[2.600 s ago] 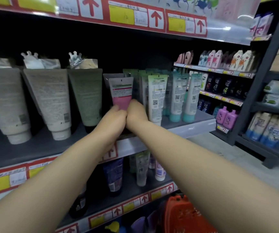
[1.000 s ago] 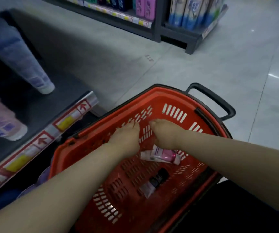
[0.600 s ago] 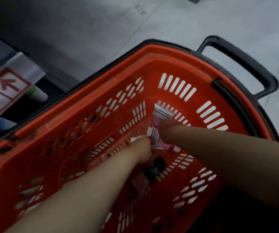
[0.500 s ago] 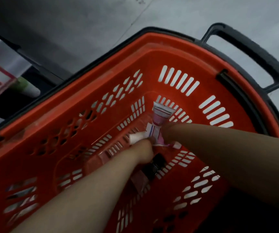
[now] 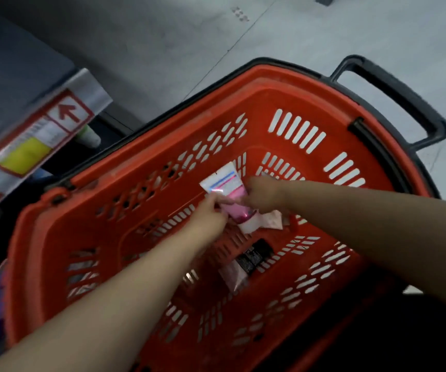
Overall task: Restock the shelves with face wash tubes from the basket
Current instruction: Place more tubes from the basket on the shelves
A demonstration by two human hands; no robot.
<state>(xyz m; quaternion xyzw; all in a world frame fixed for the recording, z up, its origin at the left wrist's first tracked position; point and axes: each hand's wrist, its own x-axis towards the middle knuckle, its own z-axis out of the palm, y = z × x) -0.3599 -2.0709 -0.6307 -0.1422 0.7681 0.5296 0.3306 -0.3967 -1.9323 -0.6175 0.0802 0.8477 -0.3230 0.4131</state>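
Observation:
Both my hands are down inside the red basket (image 5: pixel 146 173). My left hand (image 5: pixel 211 216) and my right hand (image 5: pixel 263 196) grip a pink and white face wash tube (image 5: pixel 228 189) from either side, its flat crimped end pointing up and away. Under it another pale tube (image 5: pixel 266 221) lies on the basket floor. A tube with a black label (image 5: pixel 246 264) lies nearer me on the floor.
The basket's black handle (image 5: pixel 393 95) sticks out at the far right. A shelf edge with red arrow price labels (image 5: pixel 42 127) juts in at the left, a green-white tube (image 5: pixel 89 135) below it. Grey tiled floor lies beyond.
Both hands left the shelf, went down into the basket and took hold of the pink tube. In the last half second the tube has risen and tilted with its crimped end up.

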